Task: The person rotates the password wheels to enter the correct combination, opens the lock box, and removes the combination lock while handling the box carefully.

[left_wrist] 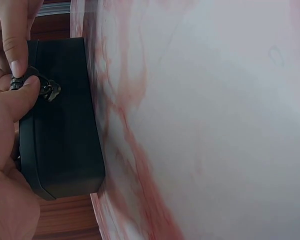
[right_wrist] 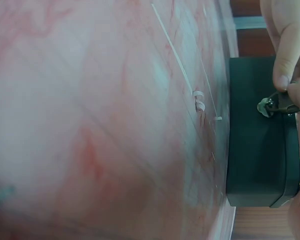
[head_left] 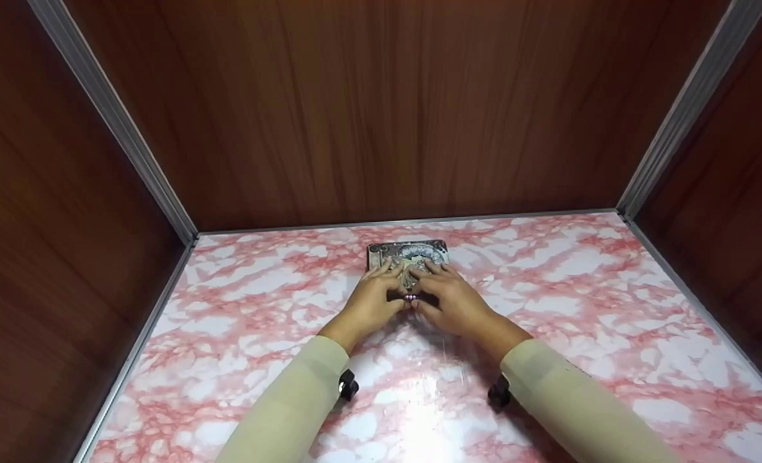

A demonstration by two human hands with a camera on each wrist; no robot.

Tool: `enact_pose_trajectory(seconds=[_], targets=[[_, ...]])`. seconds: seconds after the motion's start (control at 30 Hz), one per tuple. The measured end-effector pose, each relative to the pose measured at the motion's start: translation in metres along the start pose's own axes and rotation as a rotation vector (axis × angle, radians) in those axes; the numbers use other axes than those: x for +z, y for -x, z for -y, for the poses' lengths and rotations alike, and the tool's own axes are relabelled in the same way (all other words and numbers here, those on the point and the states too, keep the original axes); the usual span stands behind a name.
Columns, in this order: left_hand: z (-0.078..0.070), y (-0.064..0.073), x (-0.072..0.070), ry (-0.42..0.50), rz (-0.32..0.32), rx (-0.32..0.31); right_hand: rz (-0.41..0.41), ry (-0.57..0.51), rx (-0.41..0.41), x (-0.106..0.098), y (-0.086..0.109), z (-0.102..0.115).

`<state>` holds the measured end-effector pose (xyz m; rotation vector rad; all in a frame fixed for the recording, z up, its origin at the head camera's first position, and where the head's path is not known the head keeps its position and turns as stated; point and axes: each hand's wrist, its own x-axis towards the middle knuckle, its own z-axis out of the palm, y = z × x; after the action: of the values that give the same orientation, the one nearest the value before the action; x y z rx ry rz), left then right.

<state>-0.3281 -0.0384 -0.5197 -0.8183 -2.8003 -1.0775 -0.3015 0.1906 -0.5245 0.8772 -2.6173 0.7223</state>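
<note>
A dark box [left_wrist: 65, 135] with a patterned lid [head_left: 406, 249] sits on the table, its plain front face showing in both wrist views. A small combination padlock [head_left: 410, 297] hangs at the metal hasp [left_wrist: 52, 91] on its front. My left hand [head_left: 375, 290] lies over the lid's left side, its thumb and index finger pinching the padlock. From the right, my right hand [head_left: 451, 301] spreads other fingers on the lid and pinches the padlock's dial end with thumb and index finger. The thumbs partly hide the padlock, seen also at the right wrist view's hasp [right_wrist: 266, 106].
The table [head_left: 258, 360] has a red-and-white marbled top with a glossy glare near its front. Brown wood-grain panels [head_left: 387, 116] rise behind and on both sides, joined by grey metal corner strips [head_left: 117, 116].
</note>
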Motion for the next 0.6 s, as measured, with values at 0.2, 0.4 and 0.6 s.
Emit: enact_pose_trajectory(seconds=[0.2, 0.4, 0.6], targets=[[0.0006, -0.0004, -0.0004, 0.003, 0.005, -0.008, 0.002, 0.008, -0.013, 0.0, -0.0005, -0.0018], [0.0005, -0.0001, -0.0021, -0.005, 0.022, 0.013, -0.008, 0.025, -0.028, 0.001, -0.0015, -0.0031], [0.0025, 0.0005, -0.0027, -0.003, 0.034, 0.033, -0.01, 0.031, -0.025, 0.0015, -0.0013, -0.0032]])
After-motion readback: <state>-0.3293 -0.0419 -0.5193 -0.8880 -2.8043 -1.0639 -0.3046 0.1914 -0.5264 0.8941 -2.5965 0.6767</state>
